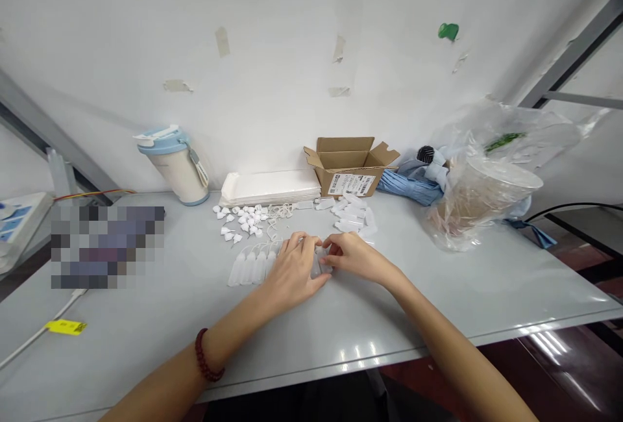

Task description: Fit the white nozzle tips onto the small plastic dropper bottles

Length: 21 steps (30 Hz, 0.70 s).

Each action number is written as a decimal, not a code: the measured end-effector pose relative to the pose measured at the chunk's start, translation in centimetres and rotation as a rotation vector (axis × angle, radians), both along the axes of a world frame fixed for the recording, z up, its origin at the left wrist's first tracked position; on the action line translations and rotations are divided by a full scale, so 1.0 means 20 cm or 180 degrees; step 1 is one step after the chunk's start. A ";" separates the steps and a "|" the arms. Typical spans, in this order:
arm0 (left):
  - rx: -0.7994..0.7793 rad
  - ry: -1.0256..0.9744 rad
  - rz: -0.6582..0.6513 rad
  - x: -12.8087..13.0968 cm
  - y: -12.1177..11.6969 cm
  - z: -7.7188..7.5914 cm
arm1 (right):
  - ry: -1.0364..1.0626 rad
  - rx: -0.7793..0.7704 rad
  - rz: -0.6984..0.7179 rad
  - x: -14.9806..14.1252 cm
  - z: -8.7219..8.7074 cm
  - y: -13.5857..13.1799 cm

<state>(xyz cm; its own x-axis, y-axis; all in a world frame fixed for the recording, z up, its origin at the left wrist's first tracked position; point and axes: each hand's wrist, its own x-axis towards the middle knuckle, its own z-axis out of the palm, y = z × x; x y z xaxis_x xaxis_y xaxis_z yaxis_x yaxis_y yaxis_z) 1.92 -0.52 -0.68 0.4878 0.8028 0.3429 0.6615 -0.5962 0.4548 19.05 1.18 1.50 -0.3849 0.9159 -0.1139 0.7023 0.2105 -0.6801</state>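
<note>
My left hand [293, 271] and my right hand [354, 256] meet at the middle of the grey table [195, 318], fingers pinched together on a small clear plastic bottle [321, 261] held between them. A row of several similar small clear bottles [250, 266] lies just left of my left hand. Behind them sits a scatter of small white caps [241, 221] with thin white cords [278, 213]. More clear bottles [353, 214] lie loose beyond my right hand. A red bead bracelet [204, 357] circles my left wrist.
An open cardboard box [348, 163] and a flat white tray stack [270, 187] stand by the wall. A blue-lidded tumbler [175, 163] is at back left, a crumpled clear plastic bag [481, 182] and blue cloth [411, 182] at back right. A yellow-tagged cable [65, 326] lies at left.
</note>
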 end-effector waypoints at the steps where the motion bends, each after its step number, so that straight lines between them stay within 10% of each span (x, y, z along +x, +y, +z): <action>1: -0.0005 0.0009 -0.0010 0.00 0.00 0.00 | 0.0018 -0.0019 0.0003 0.00 0.00 0.00; 10: -0.0045 -0.0177 0.0212 -0.04 0.02 0.03 | -0.0400 0.0350 -0.0160 0.06 0.06 0.02; 21: 0.0400 -0.0086 0.1084 -0.43 0.25 0.05 | -0.1596 0.0174 -0.0638 0.26 0.12 0.05</action>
<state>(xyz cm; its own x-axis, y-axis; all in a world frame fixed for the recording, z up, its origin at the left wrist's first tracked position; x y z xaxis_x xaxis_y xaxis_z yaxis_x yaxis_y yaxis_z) -6.72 4.48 0.27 0.1889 0.8684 0.4584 0.8206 -0.3960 0.4121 24.20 2.09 3.95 -0.1128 0.9755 -0.1889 0.9678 0.0648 -0.2431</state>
